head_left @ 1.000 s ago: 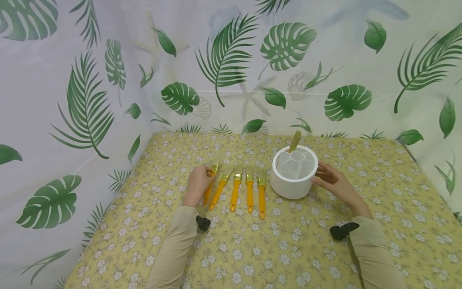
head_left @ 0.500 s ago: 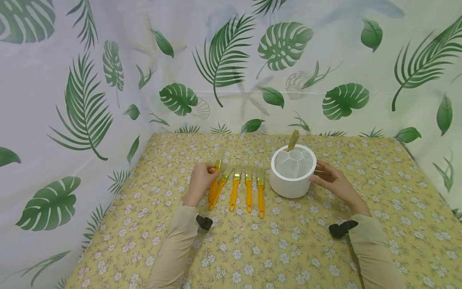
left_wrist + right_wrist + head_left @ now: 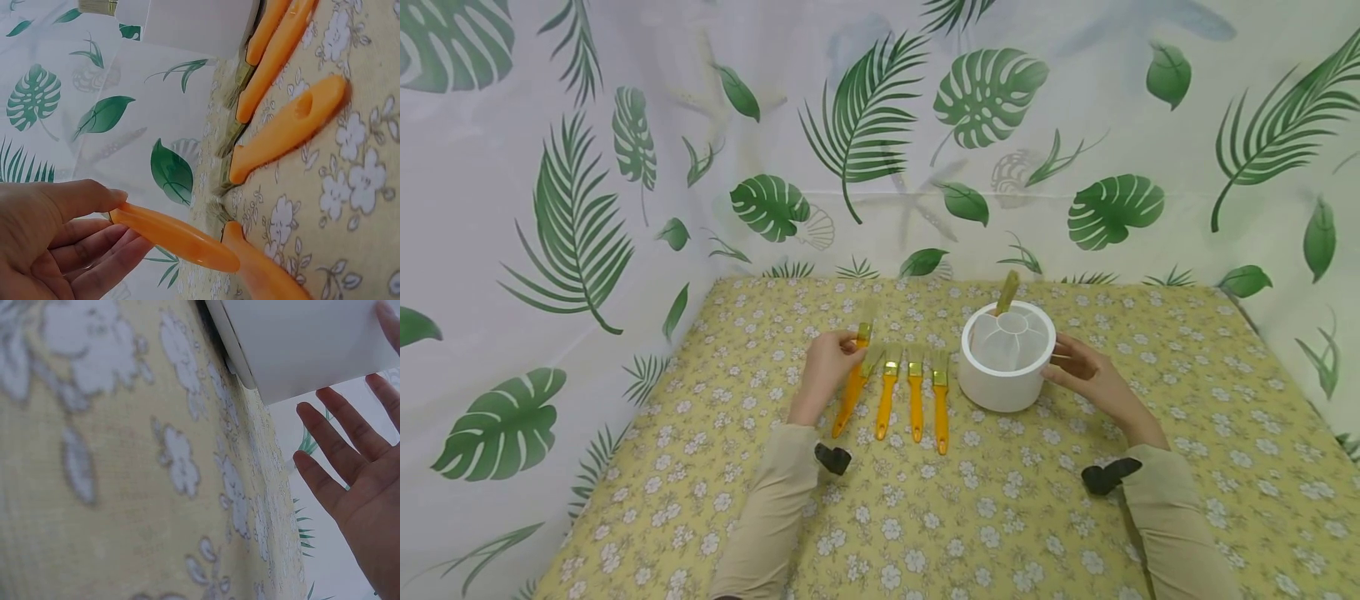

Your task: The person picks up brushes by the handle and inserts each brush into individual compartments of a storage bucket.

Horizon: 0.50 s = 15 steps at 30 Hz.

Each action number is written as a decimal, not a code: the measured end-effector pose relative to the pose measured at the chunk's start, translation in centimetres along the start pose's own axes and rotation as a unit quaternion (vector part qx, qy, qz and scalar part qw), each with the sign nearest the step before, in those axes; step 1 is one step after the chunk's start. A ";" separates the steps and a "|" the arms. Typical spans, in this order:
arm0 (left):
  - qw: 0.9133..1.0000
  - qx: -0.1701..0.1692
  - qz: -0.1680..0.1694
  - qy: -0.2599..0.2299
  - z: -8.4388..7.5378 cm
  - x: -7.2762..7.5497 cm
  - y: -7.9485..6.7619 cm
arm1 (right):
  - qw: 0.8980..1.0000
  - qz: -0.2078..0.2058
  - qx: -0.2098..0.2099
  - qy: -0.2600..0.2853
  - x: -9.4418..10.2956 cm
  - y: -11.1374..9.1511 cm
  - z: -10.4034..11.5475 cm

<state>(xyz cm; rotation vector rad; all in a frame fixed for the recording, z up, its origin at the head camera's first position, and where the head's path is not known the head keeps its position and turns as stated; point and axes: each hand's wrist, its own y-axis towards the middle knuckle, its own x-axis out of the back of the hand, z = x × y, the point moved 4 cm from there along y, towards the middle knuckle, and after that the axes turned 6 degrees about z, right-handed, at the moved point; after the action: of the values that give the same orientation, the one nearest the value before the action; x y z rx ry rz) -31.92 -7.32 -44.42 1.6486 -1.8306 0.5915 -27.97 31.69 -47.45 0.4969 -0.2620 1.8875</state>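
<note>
Brush [image 3: 864, 332] pinched by left hand [image 3: 829, 364] shows faint bristles [image 3: 871, 309].

On the held brush [image 3: 178, 237], at the left, a smooth orange handle is seen, plastic in look and slightly glossy; the same finish is shown by the other brushes [image 3: 916, 408]. Their ferrules [image 3: 891, 367] are seen as shiny, gold-coloured metal. At the right, the container [image 3: 1002, 386] is finished in smooth, matt white, and by its divided insert [image 3: 1022, 352] translucent plastic is suggested. In the sleeves [image 3: 765, 508], matt, wrinkled cloth is recognised.
</note>
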 end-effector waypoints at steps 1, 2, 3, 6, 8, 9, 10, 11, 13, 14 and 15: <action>1.000 -0.001 -0.001 0.001 -0.1 0.0 0.1 | 1.000 0.000 0.001 -0.003 0.0 0.0 0.1; 1.000 -0.002 -0.001 -0.002 -0.2 -0.1 0.1 | 1.000 0.000 0.001 -0.003 0.0 0.0 0.1; 1.000 -0.001 0.000 -0.005 -0.2 -0.2 0.2 | 1.000 0.000 0.002 -0.003 0.0 0.0 0.2; 1.000 -0.007 0.000 -0.010 -0.5 -0.3 0.3 | 1.000 0.000 0.005 -0.003 0.0 0.0 0.3; 1.000 -0.008 0.001 -0.017 -0.8 -0.4 0.3 | 1.000 0.000 0.006 -0.002 0.0 0.0 0.2; 1.000 -0.011 -0.001 -0.018 -1.0 -0.4 0.3 | 1.000 0.000 0.006 -0.001 0.0 0.0 0.2; 1.000 -0.015 -0.003 -0.020 -1.1 -0.5 0.3 | 1.000 0.001 0.005 -0.001 0.0 0.0 0.1; 1.000 -0.015 -0.004 -0.024 -1.3 -0.6 0.3 | 1.000 0.000 0.006 -0.001 0.0 0.0 0.0; 0.999 -0.020 -0.005 -0.033 -1.6 -0.7 0.2 | 1.000 0.001 0.005 0.001 0.0 0.0 -0.1; 0.999 -0.023 -0.006 -0.036 -1.7 -0.8 0.2 | 1.000 0.002 0.005 0.002 0.0 0.0 -0.1; 0.999 -0.026 -0.006 -0.041 -1.8 -0.9 0.2 | 1.000 0.001 0.004 0.005 0.0 0.0 -0.1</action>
<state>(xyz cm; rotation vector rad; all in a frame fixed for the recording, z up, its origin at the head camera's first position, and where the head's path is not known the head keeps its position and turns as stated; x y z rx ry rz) -31.84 -5.44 -43.69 1.6710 -1.8770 0.4741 -27.96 31.78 -47.58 0.4914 -0.2486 1.8937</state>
